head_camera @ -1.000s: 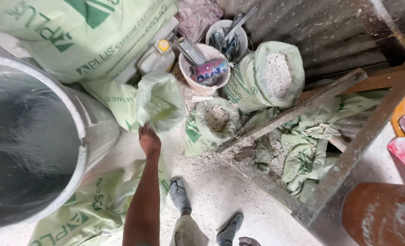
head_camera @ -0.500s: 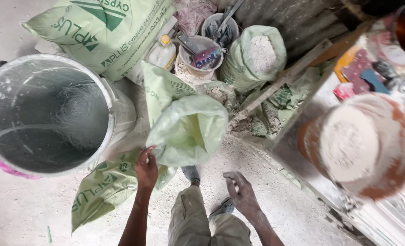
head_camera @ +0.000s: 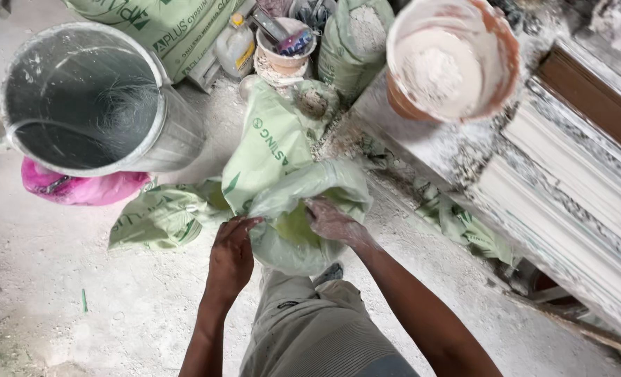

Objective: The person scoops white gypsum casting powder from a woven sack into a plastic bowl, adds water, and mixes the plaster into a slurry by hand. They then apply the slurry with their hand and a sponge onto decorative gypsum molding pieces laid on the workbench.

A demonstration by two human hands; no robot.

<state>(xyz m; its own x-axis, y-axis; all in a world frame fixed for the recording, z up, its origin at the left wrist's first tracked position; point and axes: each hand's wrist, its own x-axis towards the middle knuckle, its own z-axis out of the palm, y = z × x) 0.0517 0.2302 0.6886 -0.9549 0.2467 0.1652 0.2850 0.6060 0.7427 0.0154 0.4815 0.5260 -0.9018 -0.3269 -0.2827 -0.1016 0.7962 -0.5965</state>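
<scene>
A pale green woven sack (head_camera: 293,209) hangs in front of my legs, its mouth pulled open toward me. My left hand (head_camera: 232,253) grips the sack's near left edge. My right hand (head_camera: 333,222), dusted with white powder, holds the right edge of the mouth. Both hands are closed on the sack's fabric. The sack's lower part trails toward other flattened green sacks (head_camera: 164,216) on the dusty floor.
A large grey metal drum (head_camera: 90,98) stands at upper left, with a pink bag (head_camera: 80,187) under it. An orange bucket (head_camera: 457,59) holding white powder sits on a dusty ledge at right. Full sacks (head_camera: 352,38), a small jug (head_camera: 235,47) and a tub with tools (head_camera: 282,49) crowd the top.
My right hand has come in and taken the sack's edge beside my left. The view has swung right, so the orange bucket and ledge now fill the upper right.
</scene>
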